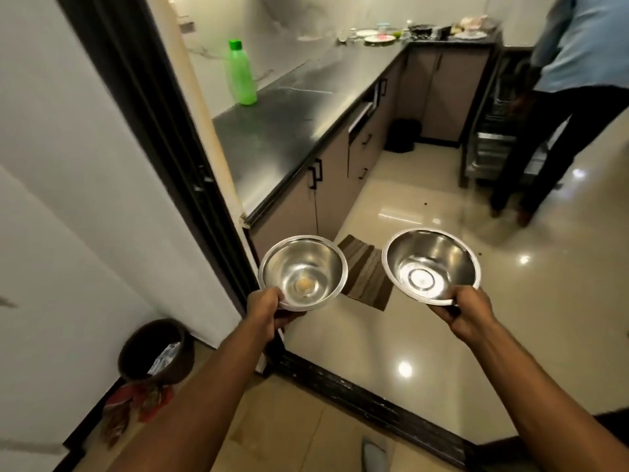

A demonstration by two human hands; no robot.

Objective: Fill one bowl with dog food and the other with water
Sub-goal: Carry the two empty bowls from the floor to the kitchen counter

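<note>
I hold two steel bowls out in front of me at a kitchen doorway. My left hand (pixel 267 313) grips the near rim of the left steel bowl (pixel 306 267), which has a small yellowish smear at its bottom. My right hand (pixel 468 315) grips the near rim of the right steel bowl (pixel 435 257), whose inside is bare and shiny. Both bowls are level and apart from each other. No dog food or water source is visible in them.
A dark counter (pixel 299 124) runs along the left with a green bottle (pixel 242 74) on it; dishes sit at its far end. A person (pixel 565 80) stands at the right by an open rack. A striped mat (pixel 367 274) lies on the glossy floor; a brown bin (pixel 153 352) stands at lower left.
</note>
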